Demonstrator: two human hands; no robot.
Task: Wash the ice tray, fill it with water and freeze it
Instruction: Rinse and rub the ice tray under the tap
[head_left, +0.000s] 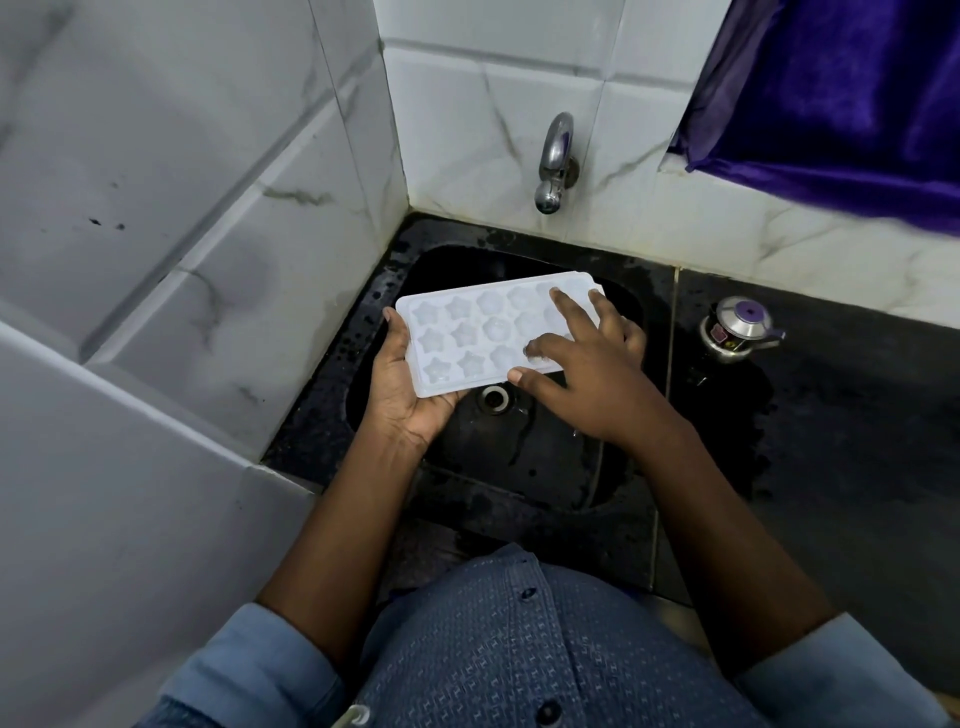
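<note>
Tiles (467, 104) back black sink (519, 457); left hand (402, 395) grips ice tray (467, 332), right hand (587, 374) lies splayed on it.

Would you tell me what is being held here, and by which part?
The left hand holds the ice tray by its left end, palm beneath, thumb on the rim. The right hand rests spread fingers on top of its right part.

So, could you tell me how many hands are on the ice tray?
2: the left hand holds the ice tray at its left end; the right hand rests, spread open, on its right half.
</note>
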